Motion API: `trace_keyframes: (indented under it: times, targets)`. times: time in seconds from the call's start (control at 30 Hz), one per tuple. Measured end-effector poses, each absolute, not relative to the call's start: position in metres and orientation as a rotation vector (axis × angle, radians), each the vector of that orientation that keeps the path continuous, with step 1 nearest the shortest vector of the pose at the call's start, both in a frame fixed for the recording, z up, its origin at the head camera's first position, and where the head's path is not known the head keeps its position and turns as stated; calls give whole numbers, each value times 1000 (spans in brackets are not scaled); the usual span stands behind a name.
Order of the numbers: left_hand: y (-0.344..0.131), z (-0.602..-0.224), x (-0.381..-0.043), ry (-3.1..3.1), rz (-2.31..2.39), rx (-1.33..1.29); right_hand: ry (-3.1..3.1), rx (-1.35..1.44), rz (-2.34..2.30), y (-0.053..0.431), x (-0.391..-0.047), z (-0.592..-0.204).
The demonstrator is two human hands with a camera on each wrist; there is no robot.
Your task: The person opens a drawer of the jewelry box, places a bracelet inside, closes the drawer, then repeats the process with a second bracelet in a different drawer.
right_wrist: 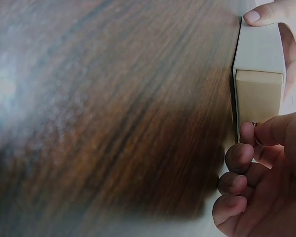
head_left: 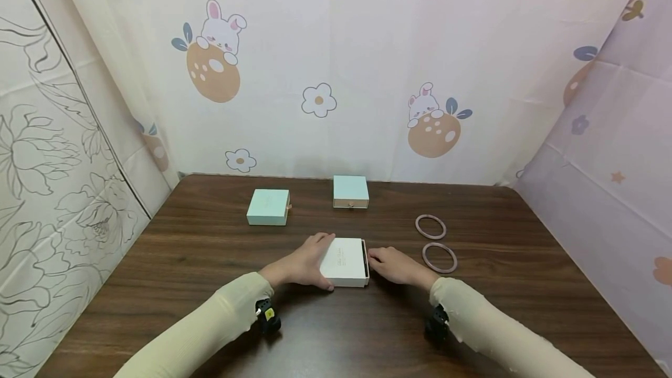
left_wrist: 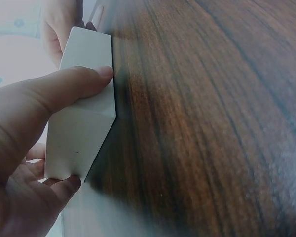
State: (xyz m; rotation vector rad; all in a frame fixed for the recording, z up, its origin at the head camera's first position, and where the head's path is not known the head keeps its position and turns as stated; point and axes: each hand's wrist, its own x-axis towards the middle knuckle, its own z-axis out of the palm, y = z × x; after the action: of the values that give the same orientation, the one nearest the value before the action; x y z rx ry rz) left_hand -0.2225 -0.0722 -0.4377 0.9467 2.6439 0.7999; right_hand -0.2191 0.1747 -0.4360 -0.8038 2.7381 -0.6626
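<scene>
A white drawer-style gift box (head_left: 343,261) lies on the table, its drawer slid slightly out on the right so a dark gap shows along the top. My left hand (head_left: 307,261) grips the box's left end, thumb on the near side and fingers around the far side. At the right end, my right hand (head_left: 395,264) pinches the small pull on the drawer front (right_wrist: 259,96) between thumb and index finger. The pull itself is mostly hidden by the fingertips. In the left wrist view, the thumb lies along the white sleeve (left_wrist: 79,143) of the box.
Two mint-green drawer boxes stand farther back, one at the left (head_left: 268,207) and one near the middle (head_left: 350,191). To the right lie two pinkish rings, a far one (head_left: 418,227) and a near one (head_left: 426,262). A patterned curtain (head_left: 357,74) hangs behind the dark wooden table (head_left: 210,255).
</scene>
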Motion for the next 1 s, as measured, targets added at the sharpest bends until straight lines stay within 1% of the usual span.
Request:
trace_keyframes:
  times: [1.0]
  targets:
    - [-72, -437, -224, 2656, 770, 948, 2746, -814, -650, 181, -218, -434]
